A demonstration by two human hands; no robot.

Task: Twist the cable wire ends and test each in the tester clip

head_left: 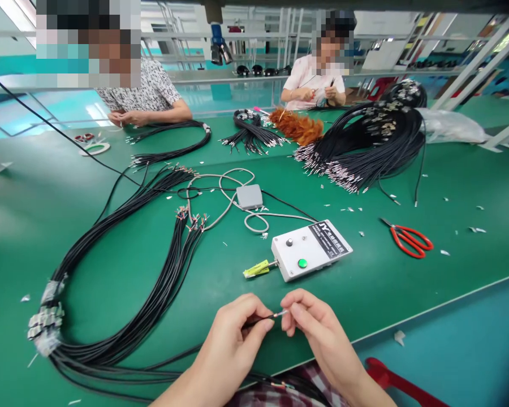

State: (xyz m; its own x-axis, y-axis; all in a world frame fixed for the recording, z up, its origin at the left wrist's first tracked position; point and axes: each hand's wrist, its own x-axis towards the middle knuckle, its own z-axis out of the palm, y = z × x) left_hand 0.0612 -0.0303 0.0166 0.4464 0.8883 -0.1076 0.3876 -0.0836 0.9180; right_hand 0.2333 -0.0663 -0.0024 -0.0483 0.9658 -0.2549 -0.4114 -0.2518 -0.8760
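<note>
My left hand [237, 336] pinches a thin black cable [265, 318] between thumb and forefinger, close to its end. Thumb and fingertips of my right hand [316, 322] close on the cable's pale, stripped tip. The tip points right, and its individual wires are too small to make out. More cables [165, 291] of the same kind curve in a large bundle to the left, wrapped at the bend, with coloured wire ends fanned out. Beyond my hands stands a white control box [282, 263] with a green button and a yellow-green taped piece [257, 269] at its side.
Red-handled scissors [411, 240] lie at right. A grey pad [249, 196] sits amid looping grey cord. Behind are a big cable heap [365, 141], smaller bundles and orange-brown strands [297, 125]. Two people work across the green table [470, 186], which has scraps on it.
</note>
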